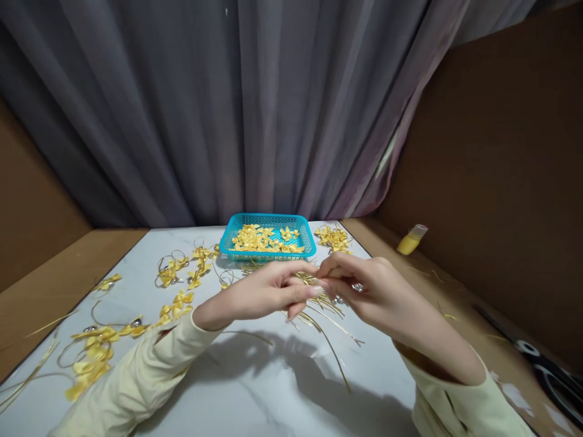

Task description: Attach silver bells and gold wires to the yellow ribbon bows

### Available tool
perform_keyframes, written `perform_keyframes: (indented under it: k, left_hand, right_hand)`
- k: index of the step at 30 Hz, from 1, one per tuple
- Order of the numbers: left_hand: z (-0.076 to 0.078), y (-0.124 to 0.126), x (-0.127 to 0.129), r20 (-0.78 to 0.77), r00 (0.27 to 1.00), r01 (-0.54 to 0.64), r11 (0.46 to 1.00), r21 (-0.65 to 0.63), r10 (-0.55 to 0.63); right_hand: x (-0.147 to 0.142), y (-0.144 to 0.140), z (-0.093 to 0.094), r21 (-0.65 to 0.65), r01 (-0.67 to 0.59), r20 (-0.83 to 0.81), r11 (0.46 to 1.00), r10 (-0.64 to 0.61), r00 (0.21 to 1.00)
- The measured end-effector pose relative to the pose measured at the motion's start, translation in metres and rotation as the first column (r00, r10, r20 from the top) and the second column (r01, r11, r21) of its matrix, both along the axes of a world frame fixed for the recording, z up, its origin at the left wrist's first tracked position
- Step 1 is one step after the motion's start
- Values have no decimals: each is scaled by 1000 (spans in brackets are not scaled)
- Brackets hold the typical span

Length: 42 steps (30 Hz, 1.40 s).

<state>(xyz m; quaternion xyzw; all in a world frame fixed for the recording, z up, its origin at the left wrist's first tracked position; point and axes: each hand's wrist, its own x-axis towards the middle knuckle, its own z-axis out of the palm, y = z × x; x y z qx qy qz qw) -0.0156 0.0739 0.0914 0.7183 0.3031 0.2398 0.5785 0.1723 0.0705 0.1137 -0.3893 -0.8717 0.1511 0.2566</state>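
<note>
grey curtain point(218, 103) behind | brown wall point(501, 152) right | white marble table point(255, 388)

A white worktop point(255, 388) is covered with yellow bows point(98, 352), gold strips point(328, 321) and a blue basket point(268, 235) (bows inside).

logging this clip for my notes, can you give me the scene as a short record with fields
surface: white marble-look table, brown boards at both sides
left hand: left hand pinches thin gold strands at the fingertips
right hand: right hand meets the left at the same strands; ring on one finger
basket: teal mesh basket behind the hands, holding small yellow bows
left of table: finished yellow bow pieces with gold loops
right: yellow bottle lying on the board
backdrop: grey curtain
</note>
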Motion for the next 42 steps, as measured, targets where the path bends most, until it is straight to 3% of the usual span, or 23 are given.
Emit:
perform_keyframes:
  k: [3,8,13,17,24,29,34,37,42]
  left_hand:
    - [3,-1,-2,3,997,-78,997,-19,78]
    - [-3,4,-3,165,978,-93,974,-207,129]
    - [-7,7,3,357,900,-103,918,-383,250]
    - [-8,4,7,391,838,-221,892,-394,380]
    - [-10,-3,9,298,851,-411,902,-132,431]
    - [-7,-10,9,210,887,-445,884,147,411]
    - [-4,-12,5,68,924,-363,809,463,376]
    - [-5,-10,4,25,922,-334,764,552,386]
    - [-12,-6,6,80,907,-362,667,651,414]
  right_hand:
    - [4,0,1,26,4,12,1000,-4,1000]
    - [3,1,1,86,-16,17,996,15,1000]
    - [-2,0,-1,212,45,-90,976,-27,996]
    - [-9,-2,-6,264,75,-119,962,-45,992]
    - [-12,-5,-7,291,116,-202,950,-57,978]
    - [-11,-7,-6,321,83,-106,944,-52,993]
    - [-7,-6,-9,251,60,16,966,-66,998]
    - [-7,-5,-11,225,62,22,972,-69,997]
    - [-10,-6,-12,225,57,65,973,-73,995]
